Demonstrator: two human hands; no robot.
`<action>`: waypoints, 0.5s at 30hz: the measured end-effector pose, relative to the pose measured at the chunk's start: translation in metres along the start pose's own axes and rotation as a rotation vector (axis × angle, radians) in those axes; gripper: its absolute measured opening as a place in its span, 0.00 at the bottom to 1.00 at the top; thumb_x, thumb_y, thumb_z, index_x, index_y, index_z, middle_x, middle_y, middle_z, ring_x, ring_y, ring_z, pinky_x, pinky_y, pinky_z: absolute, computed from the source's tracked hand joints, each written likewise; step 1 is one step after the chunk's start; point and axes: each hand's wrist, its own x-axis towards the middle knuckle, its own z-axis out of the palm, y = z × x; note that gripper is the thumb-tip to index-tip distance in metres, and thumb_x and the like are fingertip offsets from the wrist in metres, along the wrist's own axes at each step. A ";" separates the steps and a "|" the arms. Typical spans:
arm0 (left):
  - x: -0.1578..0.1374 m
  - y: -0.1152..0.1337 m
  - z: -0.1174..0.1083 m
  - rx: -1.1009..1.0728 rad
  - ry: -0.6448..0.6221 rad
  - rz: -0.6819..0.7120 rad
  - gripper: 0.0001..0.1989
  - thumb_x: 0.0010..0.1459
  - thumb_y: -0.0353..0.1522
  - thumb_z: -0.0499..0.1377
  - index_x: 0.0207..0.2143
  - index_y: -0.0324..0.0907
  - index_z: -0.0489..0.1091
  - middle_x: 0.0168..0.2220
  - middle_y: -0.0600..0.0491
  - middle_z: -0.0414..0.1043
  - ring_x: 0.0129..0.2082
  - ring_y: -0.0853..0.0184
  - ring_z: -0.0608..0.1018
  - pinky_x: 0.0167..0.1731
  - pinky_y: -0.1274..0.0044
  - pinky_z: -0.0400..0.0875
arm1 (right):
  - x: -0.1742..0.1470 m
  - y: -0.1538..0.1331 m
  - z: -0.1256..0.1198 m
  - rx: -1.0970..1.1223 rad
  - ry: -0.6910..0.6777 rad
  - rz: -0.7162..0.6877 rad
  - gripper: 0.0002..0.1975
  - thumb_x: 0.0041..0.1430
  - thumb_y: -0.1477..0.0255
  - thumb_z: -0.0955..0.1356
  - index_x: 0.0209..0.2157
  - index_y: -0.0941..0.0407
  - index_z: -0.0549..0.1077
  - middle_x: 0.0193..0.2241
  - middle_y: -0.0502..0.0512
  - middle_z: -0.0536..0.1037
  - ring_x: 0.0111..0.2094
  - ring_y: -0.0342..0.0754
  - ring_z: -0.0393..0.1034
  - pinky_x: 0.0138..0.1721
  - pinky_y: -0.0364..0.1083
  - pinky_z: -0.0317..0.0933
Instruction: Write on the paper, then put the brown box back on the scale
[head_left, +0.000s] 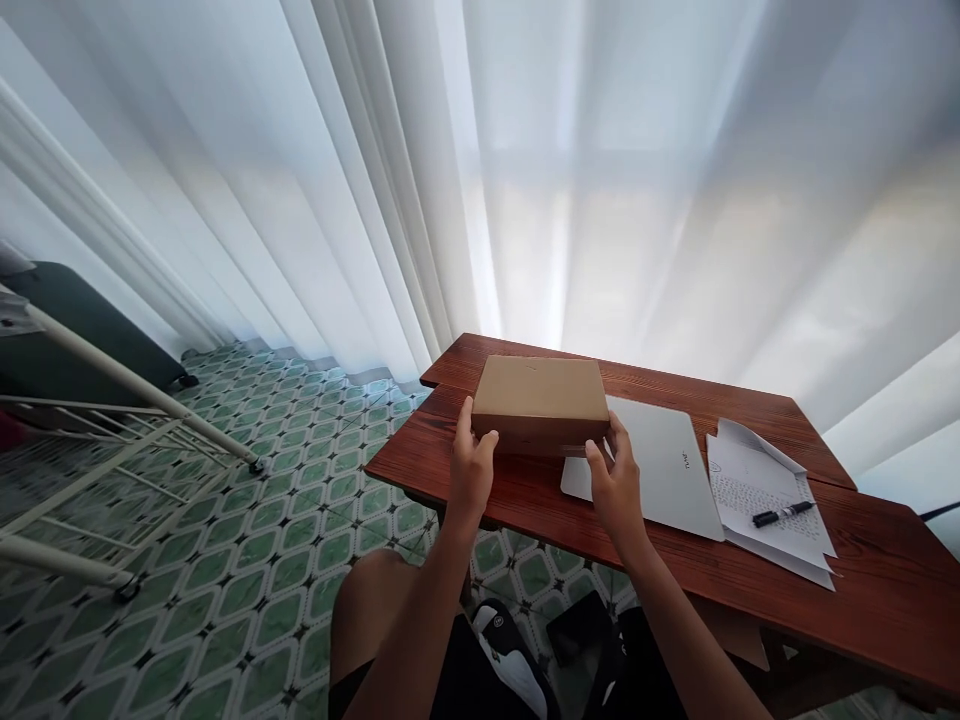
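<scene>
A closed brown cardboard box (pixel 541 390) is gripped at both ends between my two hands, over the left part of the wooden table. My left hand (pixel 472 460) is closed on its left end, thumb on the near face. On the right end, my right hand (pixel 615 475) holds the box the same way. Partly behind the box and right hand lies a silver laptop (pixel 667 465) with its lid down. Whether the box's underside touches the table or laptop, I cannot tell.
Handwritten paper sheets (pixel 772 500) with a black pen (pixel 782 514) on top lie right of the laptop on the red-brown table (pixel 892 560). White curtains (pixel 600 200) hang behind. A white metal rack (pixel 142 430) on wheels stands at left on green tiles (pixel 247 580).
</scene>
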 end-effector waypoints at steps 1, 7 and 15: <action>0.002 -0.001 -0.006 0.005 0.020 0.006 0.37 0.60 0.34 0.55 0.70 0.39 0.50 0.70 0.50 0.50 0.69 0.59 0.56 0.68 0.69 0.54 | -0.001 -0.001 0.007 0.007 -0.011 0.003 0.33 0.64 0.60 0.64 0.68 0.55 0.57 0.65 0.63 0.63 0.64 0.56 0.62 0.65 0.58 0.59; 0.012 -0.006 -0.040 0.074 0.090 0.027 0.36 0.60 0.34 0.54 0.70 0.41 0.52 0.69 0.50 0.53 0.69 0.57 0.57 0.67 0.69 0.56 | -0.003 -0.001 0.040 0.004 -0.080 0.007 0.32 0.63 0.64 0.63 0.67 0.56 0.58 0.65 0.63 0.64 0.64 0.55 0.63 0.65 0.58 0.60; 0.016 -0.008 -0.059 0.084 0.127 -0.038 0.35 0.59 0.34 0.53 0.69 0.42 0.53 0.70 0.50 0.51 0.70 0.58 0.55 0.67 0.69 0.55 | -0.008 0.007 0.062 0.006 -0.133 0.023 0.34 0.63 0.64 0.63 0.68 0.57 0.55 0.64 0.63 0.65 0.64 0.56 0.62 0.64 0.59 0.60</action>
